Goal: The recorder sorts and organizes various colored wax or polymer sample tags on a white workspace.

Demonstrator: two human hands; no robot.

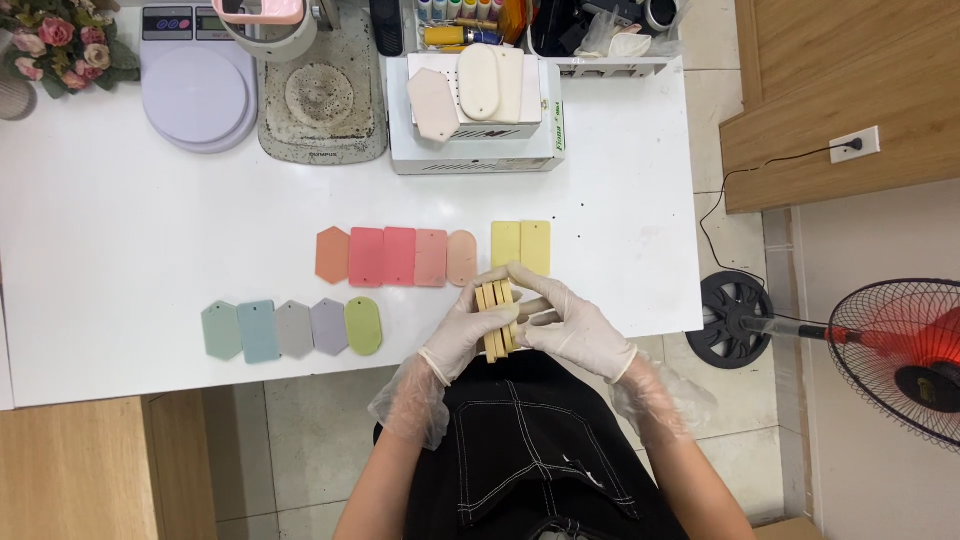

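A stack of pale yellow tags [497, 320], held on edge, sits at the front edge of the white table [120, 260], pinched from both sides. The gloved left hand [470, 330] curls its fingers against the stack's left face; the gloved right hand [570, 322] presses its fingers on the right face and top. Just behind, two yellow tags [521, 248] lie flat. Toward the left runs a row of pink and orange tags [397, 256]; nearer the front edge lies a row of green, blue and grey tags [291, 328]. A white box [475, 150] stands at the rear edge.
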